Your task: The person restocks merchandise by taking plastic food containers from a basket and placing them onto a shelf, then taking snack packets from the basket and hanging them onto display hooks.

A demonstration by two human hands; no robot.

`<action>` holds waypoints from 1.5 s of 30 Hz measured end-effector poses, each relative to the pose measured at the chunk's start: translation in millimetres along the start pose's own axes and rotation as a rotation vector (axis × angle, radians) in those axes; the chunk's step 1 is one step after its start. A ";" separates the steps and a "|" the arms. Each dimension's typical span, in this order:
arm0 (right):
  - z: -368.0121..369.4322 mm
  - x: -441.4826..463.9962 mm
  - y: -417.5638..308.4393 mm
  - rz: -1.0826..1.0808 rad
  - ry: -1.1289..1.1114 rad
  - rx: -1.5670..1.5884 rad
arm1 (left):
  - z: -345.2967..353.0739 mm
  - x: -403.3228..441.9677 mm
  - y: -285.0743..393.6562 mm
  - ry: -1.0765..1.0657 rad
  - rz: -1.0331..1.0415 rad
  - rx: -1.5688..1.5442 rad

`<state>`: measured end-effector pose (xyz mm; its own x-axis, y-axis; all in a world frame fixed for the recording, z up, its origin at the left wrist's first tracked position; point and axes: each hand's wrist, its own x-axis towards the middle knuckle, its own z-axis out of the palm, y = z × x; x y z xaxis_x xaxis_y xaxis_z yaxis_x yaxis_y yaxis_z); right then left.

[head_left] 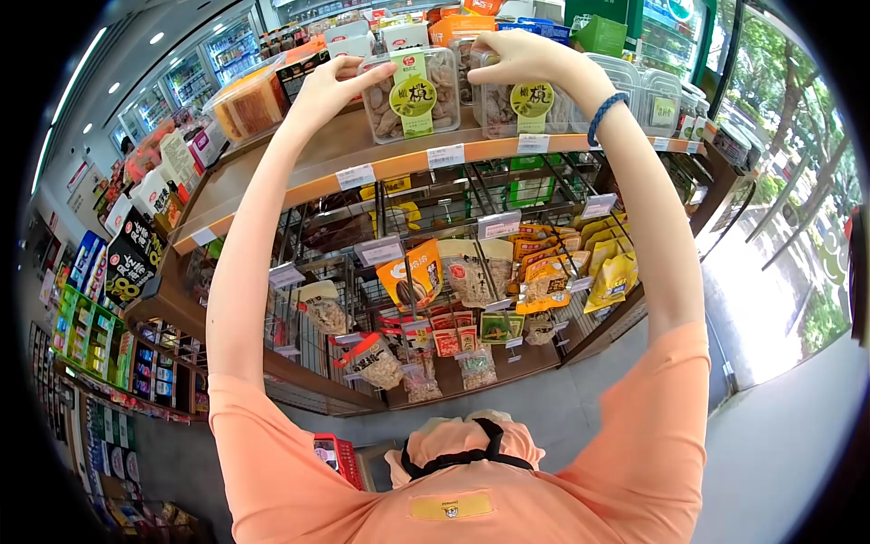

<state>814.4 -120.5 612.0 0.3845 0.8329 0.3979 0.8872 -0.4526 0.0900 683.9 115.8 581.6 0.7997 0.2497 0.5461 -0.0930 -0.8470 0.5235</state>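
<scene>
Two clear plastic boxes with round green labels stand side by side on the top shelf. The left plastic box [442, 95] holds pale brownish pieces that look like dried fruit. My left hand [337, 88] is at its upper left corner, thumb over the top front edge and the other fingers behind. My right hand [526, 59] curls over the top of the right plastic box [497, 113], thumb at its upper left corner. The fingertips of my right hand are partly hidden behind the box. A blue braided band is on my right wrist.
The wooden shelf edge [399, 160] carries price tags. Below hang several snack bags, including an orange bag [410, 275]. More clear tubs [659, 102] stand to the right, and a large orange-filled box [246, 102] to the left. A red basket [344, 461] is near my body.
</scene>
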 end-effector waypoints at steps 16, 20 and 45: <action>12.5 -6.9 -4.7 -0.159 0.324 -0.066 | 3.7 -11.4 6.3 0.008 -0.006 0.058; 4.8 -23.1 -36.4 -0.392 0.836 -0.218 | -8.8 -35.7 15.9 0.142 0.051 0.116; 405.6 -328.7 -451.5 -0.565 -1.067 0.929 | 123.4 -728.5 -65.7 0.708 -1.503 -0.848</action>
<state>390.9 -60.8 70.3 -0.4113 0.8408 -0.3520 0.6613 0.0095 -0.7500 180.7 -68.3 68.7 0.1389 0.7843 -0.6046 -0.0438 0.6148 0.7875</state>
